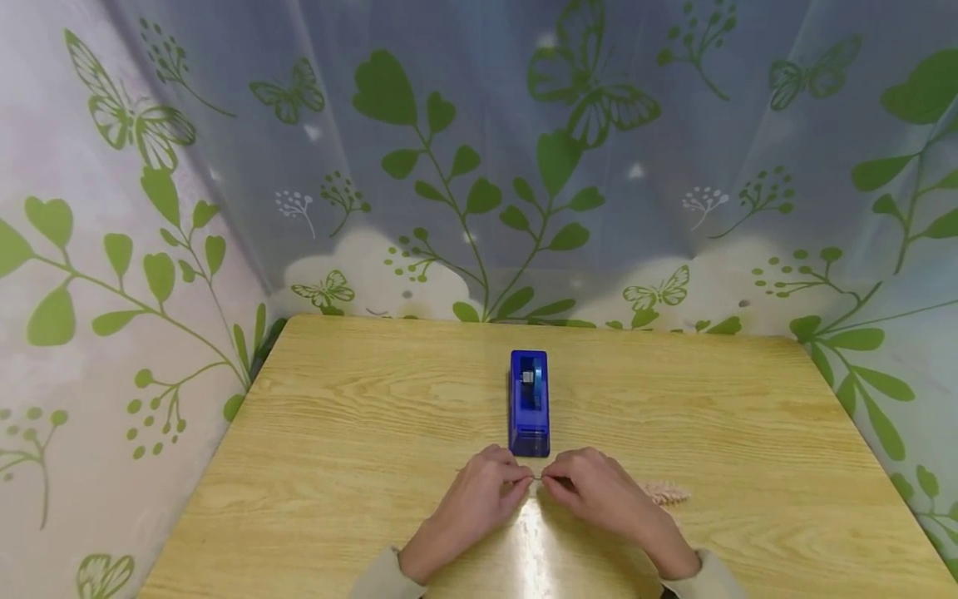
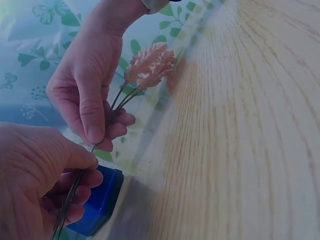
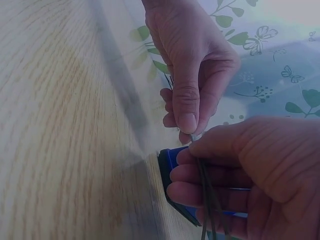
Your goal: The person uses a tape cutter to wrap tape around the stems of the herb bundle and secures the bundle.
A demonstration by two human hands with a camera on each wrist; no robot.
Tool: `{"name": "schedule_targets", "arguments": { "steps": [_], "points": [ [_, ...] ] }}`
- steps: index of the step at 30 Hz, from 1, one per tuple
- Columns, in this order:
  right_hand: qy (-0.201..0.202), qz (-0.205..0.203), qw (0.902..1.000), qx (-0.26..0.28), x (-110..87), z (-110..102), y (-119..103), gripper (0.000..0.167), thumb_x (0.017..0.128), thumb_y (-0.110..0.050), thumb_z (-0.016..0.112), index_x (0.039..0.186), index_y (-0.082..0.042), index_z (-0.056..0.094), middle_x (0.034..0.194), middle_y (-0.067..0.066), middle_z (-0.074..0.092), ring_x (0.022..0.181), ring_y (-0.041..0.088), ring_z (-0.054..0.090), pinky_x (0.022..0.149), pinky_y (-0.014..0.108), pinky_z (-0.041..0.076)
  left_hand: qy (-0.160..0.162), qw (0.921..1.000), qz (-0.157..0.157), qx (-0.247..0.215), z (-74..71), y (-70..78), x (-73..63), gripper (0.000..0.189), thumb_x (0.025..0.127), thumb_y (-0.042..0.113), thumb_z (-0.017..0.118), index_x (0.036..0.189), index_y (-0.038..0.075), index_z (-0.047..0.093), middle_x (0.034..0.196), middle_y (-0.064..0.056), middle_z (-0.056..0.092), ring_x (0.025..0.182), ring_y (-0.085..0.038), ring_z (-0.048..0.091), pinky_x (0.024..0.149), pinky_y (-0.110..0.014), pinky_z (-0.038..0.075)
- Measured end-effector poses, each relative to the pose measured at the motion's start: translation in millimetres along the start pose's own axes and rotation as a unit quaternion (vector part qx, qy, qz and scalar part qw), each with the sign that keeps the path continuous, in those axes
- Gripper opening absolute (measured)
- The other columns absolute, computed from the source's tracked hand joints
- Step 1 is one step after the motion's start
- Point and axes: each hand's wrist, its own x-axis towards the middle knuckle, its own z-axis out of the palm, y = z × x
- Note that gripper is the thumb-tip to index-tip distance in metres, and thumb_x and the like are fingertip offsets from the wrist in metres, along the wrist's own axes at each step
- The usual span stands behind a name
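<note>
My left hand [image 1: 479, 491] and right hand [image 1: 602, 492] meet over the table, fingertips a small gap apart. Both pinch the same thin dark stems [image 2: 75, 192], several running side by side. Pink ruffled artificial flowers [image 2: 151, 66] top the stems, beyond the right hand on its outer side; in the head view they peek out past that hand. A small shiny spot shows on the stems between the thumbs in both wrist views; what it is I cannot tell. Just beyond the fingertips stands a blue tape dispenser [image 1: 530, 408], partly hidden behind the hands in the wrist views.
The wood-grain table [image 1: 359, 399] reaches back to a curtain [image 1: 479, 166] printed with green leaves and butterflies. More of this printed cloth hangs at the left and right sides. Light reflects off the tabletop between the forearms.
</note>
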Motion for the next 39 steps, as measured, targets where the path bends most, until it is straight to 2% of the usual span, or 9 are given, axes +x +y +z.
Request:
{"name": "schedule_targets", "arguments": {
  "steps": [7,15,21,25,29,34,39],
  "points": [
    [0.014,-0.018,0.9997,-0.008,-0.8,0.0,1.2,0.013,0.094,-0.004,0.071,0.088,-0.012,0.08,0.077,-0.011,0.061,0.063,-0.005,0.045,0.051,0.016,0.043,0.009,0.9999,0.008,0.001,1.5,-0.8,0.9,0.007,0.093,0.009,0.078,0.097,0.011,0.084,0.083,0.003,0.071,0.077,-0.005,0.058,0.065,-0.01,0.046],
    [0.019,-0.023,0.9995,-0.011,-1.1,0.2,2.8,0.011,0.094,-0.005,0.074,0.092,-0.012,0.082,0.084,-0.009,0.068,0.069,-0.004,0.054,0.057,0.016,0.049,0.016,0.9998,0.013,0.004,3.6,-1.8,-0.7,0.007,0.093,0.01,0.079,0.097,0.011,0.084,0.083,0.003,0.071,0.078,-0.006,0.058,0.067,-0.01,0.047],
    [0.017,-0.034,0.9993,0.004,-0.1,0.7,4.4,0.008,0.093,-0.006,0.076,0.097,-0.009,0.083,0.085,-0.006,0.07,0.072,-0.003,0.058,0.062,0.017,0.053,0.022,0.9995,0.02,0.01,4.4,-2.7,-1.7,0.006,0.092,0.01,0.08,0.096,0.011,0.084,0.082,0.004,0.07,0.077,-0.006,0.057,0.067,-0.011,0.046],
    [-0.001,-0.017,0.9995,0.028,0.4,0.3,5.4,0.011,0.099,-0.01,0.07,0.098,-0.008,0.081,0.083,-0.009,0.066,0.072,-0.002,0.054,0.064,0.019,0.052,0.026,0.9993,0.024,0.009,4.0,-3.0,-1.6,0.006,0.092,0.01,0.08,0.096,0.011,0.084,0.083,0.004,0.07,0.077,-0.006,0.057,0.067,-0.01,0.046],
    [-0.021,-0.002,0.9992,0.034,0.2,-0.4,5.3,0.019,0.105,-0.011,0.062,0.093,-0.01,0.077,0.079,-0.013,0.057,0.07,-0.001,0.048,0.063,0.021,0.048,0.032,0.9988,0.034,0.011,3.8,-3.6,-1.3,0.006,0.092,0.009,0.079,0.095,0.01,0.084,0.083,0.004,0.071,0.078,-0.007,0.058,0.068,-0.01,0.046],
    [-0.014,-0.007,0.9996,0.023,-0.8,-2.7,3.5,0.017,0.103,-0.009,0.063,0.093,-0.012,0.077,0.081,-0.013,0.058,0.069,-0.001,0.048,0.061,0.02,0.047,0.043,0.9979,0.045,0.019,3.9,-3.7,-0.1,0.005,0.091,0.009,0.081,0.095,0.01,0.084,0.085,0.004,0.072,0.08,-0.008,0.06,0.07,-0.012,0.049],
    [-0.011,0.002,0.9997,0.021,-0.9,-5.3,3.0,0.015,0.102,-0.009,0.066,0.096,-0.011,0.08,0.083,-0.011,0.063,0.067,-0.002,0.049,0.058,0.018,0.047,0.044,0.9986,0.028,0.011,4.2,-3.4,1.7,0.005,0.09,0.01,0.082,0.095,0.011,0.084,0.085,0.005,0.071,0.08,-0.007,0.06,0.07,-0.013,0.05]
  ]
}}
